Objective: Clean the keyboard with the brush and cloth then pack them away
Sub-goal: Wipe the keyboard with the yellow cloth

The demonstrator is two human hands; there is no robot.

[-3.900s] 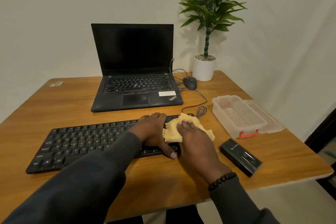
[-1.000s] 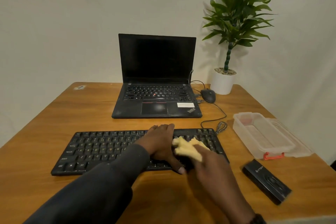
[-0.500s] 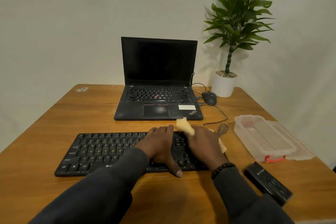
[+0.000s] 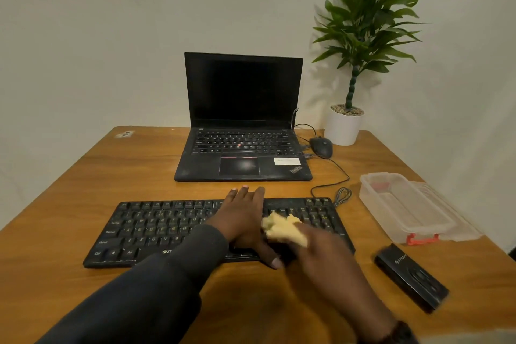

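Note:
A black keyboard [image 4: 156, 229] lies across the front of the wooden desk [image 4: 83, 181]. My left hand [image 4: 245, 220] rests flat on its middle, fingers straight and reaching past the back edge. My right hand [image 4: 326, 257], blurred, grips a bunched yellow cloth [image 4: 282, 229] over the keyboard's right part. A clear plastic box [image 4: 402, 207] with a red clip stands open at the right, its lid [image 4: 458, 220] beside it. A black case [image 4: 410, 276] lies near the front right edge. No brush shows outside the case.
An open black laptop [image 4: 243, 120] sits behind the keyboard. A black mouse [image 4: 321, 146] lies to the laptop's right, and a cable [image 4: 335, 173] loops across the desk there. A potted plant [image 4: 346, 126] stands at the back right corner.
My right hand has drawn the cloth back from the keyboard's far edge toward its front right part. My left hand stays pressed on the keyboard.

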